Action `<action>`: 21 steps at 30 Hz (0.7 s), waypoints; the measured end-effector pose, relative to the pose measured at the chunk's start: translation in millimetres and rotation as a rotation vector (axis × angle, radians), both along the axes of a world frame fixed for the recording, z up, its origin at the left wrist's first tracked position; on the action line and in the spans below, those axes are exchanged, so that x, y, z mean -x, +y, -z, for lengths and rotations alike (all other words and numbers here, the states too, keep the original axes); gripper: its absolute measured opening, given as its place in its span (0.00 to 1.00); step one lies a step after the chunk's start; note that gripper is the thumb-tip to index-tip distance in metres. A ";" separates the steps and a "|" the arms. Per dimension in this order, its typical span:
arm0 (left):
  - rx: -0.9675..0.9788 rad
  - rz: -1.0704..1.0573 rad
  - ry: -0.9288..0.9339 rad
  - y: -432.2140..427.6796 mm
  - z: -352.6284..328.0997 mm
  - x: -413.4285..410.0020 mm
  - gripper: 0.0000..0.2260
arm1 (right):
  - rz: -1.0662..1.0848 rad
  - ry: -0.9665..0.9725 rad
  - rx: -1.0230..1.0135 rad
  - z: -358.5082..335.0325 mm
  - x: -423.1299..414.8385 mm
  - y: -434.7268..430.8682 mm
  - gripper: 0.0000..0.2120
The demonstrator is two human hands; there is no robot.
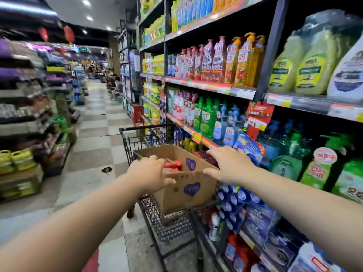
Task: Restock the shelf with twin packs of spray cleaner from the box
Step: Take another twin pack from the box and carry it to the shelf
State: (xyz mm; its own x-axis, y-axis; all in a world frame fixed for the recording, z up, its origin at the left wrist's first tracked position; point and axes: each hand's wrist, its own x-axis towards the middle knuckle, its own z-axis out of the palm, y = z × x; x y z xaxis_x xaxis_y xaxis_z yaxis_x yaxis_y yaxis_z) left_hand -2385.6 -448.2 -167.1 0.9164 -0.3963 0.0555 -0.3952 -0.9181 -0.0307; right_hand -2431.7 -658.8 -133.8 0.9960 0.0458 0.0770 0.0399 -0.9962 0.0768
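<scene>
Round ceiling lights (86,1) up the aisle blow out to white and lay a pale sheen on the checkered floor (98,122). The upper shelf recesses on the right sit in deep shadow. Wide-angle distortion bends the shelving (243,91) outward, and the left-hand racks (25,99) smear with blur.

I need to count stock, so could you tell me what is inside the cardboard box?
Red spray tops show inside the cardboard box; the left hand and box walls hide the rest.
</scene>
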 end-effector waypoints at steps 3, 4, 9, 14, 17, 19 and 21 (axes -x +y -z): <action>-0.028 -0.041 -0.009 17.2 9.4 -35.5 0.32 | -0.049 0.000 -0.051 21.2 -49.4 18.2 0.32; -0.044 -0.048 -0.014 22.5 11.2 -49.3 0.32 | -0.063 0.009 -0.063 28.4 -67.5 23.6 0.31; -0.122 -0.083 -0.004 36.0 15.9 -131.5 0.30 | -0.089 0.047 -0.116 53.5 -156.3 32.1 0.31; -0.108 -0.103 0.037 31.6 28.9 -213.9 0.30 | -0.043 0.109 -0.126 71.8 -231.8 22.8 0.32; -0.071 -0.104 0.052 28.7 42.9 -249.7 0.29 | -0.034 0.137 -0.093 83.9 -270.1 18.9 0.31; -0.064 -0.093 0.076 27.8 52.6 -271.3 0.30 | -0.020 0.159 -0.097 92.0 -291.4 18.9 0.31; -0.079 -0.074 0.079 27.3 60.1 -293.5 0.30 | -0.003 0.178 -0.109 100.2 -308.1 18.9 0.31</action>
State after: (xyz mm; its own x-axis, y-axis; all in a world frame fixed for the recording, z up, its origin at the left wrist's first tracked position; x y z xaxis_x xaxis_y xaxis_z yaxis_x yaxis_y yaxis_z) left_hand -2092.1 -420.9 -227.2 0.9437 -0.3274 -0.0471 -0.3302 -0.9409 -0.0758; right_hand -2123.5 -639.9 -234.1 0.9942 0.0497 -0.0953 0.0461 -0.9981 -0.0397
